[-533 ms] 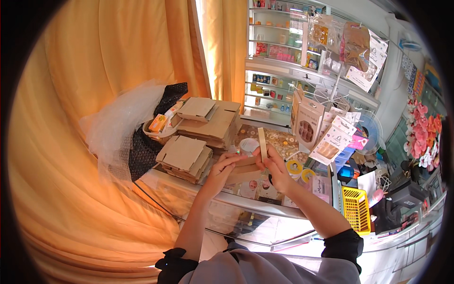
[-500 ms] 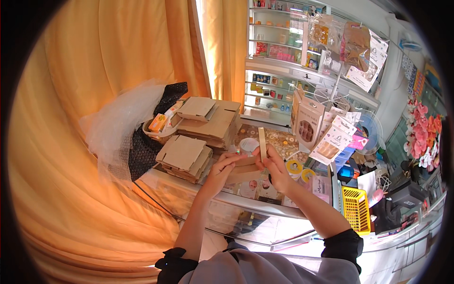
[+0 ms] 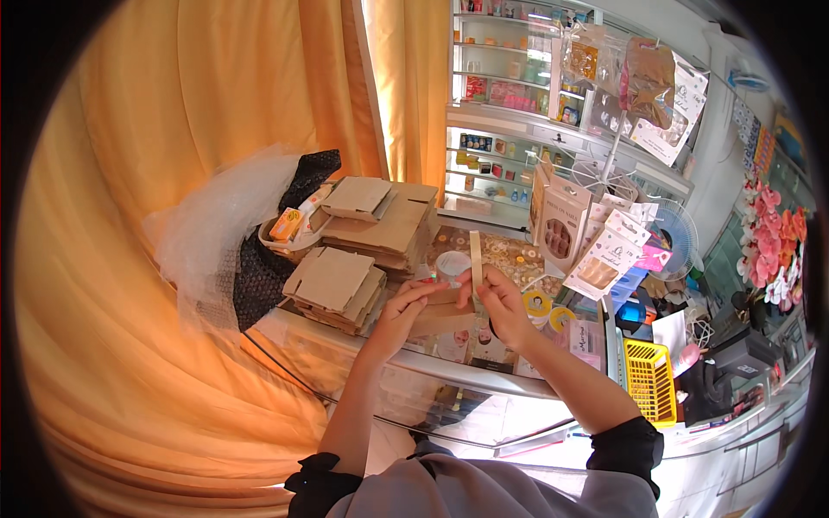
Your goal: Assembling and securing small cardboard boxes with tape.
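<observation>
Between my two hands is a small piece of folded brown cardboard (image 3: 442,323), held just above the glass counter. One narrow flap of it stands upright beside my right thumb and fingers. My left hand (image 3: 404,309) is closed on its left side, fingertips pointing inward. My right hand (image 3: 503,309) pinches its right side near the upright flap. Part of the cardboard is hidden behind the fingers. Left of my left hand lies a short stack of flat cardboard pieces (image 3: 331,281). A round white-lidded tub (image 3: 453,264) stands just beyond my fingers.
A taller cardboard stack (image 3: 389,229) and a white basket (image 3: 289,244) with an orange box stand at the far left. Yellow-lidded jars (image 3: 537,304) sit right of my hand. Hanging packages (image 3: 566,220) fill a rack behind. A yellow basket (image 3: 649,380) is at the right.
The fingers of my right hand have shifted down and inward along the cardboard, and the upright flap has moved slightly left. My left hand stays nearly in place.
</observation>
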`<state>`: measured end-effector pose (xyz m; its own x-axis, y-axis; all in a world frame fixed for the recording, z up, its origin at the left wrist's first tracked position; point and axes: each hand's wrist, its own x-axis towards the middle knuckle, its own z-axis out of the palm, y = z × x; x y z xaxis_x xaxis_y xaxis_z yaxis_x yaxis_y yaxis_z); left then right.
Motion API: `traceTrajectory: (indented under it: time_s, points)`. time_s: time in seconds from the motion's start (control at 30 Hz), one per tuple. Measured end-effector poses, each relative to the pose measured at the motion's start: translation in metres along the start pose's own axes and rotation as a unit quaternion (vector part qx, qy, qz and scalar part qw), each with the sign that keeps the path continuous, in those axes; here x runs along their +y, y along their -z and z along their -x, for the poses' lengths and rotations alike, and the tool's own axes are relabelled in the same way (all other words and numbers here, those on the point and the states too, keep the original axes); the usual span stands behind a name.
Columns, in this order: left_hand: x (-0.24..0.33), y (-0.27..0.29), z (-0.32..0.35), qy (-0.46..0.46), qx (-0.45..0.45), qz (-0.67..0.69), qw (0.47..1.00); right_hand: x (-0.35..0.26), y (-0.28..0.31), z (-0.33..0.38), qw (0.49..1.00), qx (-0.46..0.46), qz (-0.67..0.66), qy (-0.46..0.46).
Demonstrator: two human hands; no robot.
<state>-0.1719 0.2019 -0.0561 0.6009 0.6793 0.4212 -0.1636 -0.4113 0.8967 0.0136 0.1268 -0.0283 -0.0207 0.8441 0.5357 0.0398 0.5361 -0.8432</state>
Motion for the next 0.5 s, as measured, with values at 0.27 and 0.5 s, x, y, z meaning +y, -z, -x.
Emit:
traceTrajectory:
  time_s: [0.27,0.5]
  points:
    - [0.005,-0.001,0.0,-0.003,0.003,-0.008,1.0,0.007,0.018,0.001,0.997,-0.014,-0.051,-0.064]
    - [0.001,-0.001,-0.001,-0.005,0.002,-0.007,1.0,0.009,0.006,-0.001,0.999,0.025,-0.029,0.011]
